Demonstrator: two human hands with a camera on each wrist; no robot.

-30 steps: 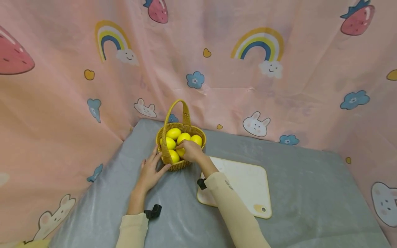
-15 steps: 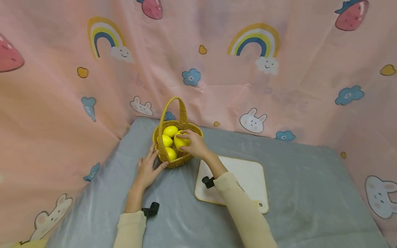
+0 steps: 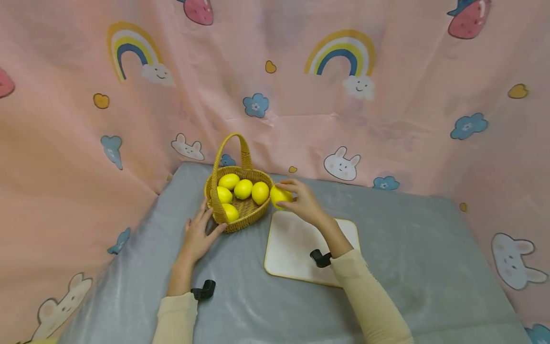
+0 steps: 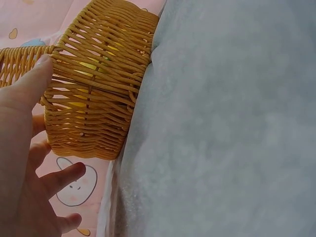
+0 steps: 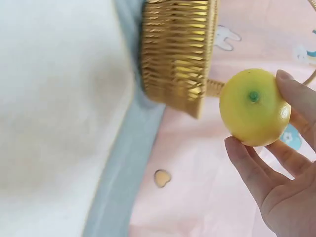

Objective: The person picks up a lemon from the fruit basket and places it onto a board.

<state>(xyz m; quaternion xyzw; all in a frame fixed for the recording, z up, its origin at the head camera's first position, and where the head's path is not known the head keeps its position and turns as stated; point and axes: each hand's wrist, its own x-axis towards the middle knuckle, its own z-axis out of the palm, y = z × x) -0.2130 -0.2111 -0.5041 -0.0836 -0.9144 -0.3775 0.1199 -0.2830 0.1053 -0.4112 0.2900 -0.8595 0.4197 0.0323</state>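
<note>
My right hand (image 3: 306, 203) pinches a yellow lemon (image 3: 281, 196) between thumb and fingertips, just right of the basket's rim. The right wrist view shows the lemon's (image 5: 254, 106) greenish end with a small green stem spot. A woven yellow basket (image 3: 245, 223) with a tall arched handle holds several more lemons (image 3: 243, 189). Beside its left side, my left hand (image 3: 199, 237) rests with spread fingers. In the left wrist view, the thumb of the left hand (image 4: 24, 128) touches the wicker basket (image 4: 98, 79) at the rim, and some fingers lie partly hidden behind it.
A white cutting board (image 3: 292, 248) with a yellowish edge lies right of the basket, under the right forearm. Grey cloth (image 3: 412, 267) covers the table. A pink printed curtain (image 3: 301, 119) stands behind and at both sides.
My right hand has lifted a lemon out of the basket and carried it right, past the rim. My left hand stays at the basket's side. The head view has shifted slightly.
</note>
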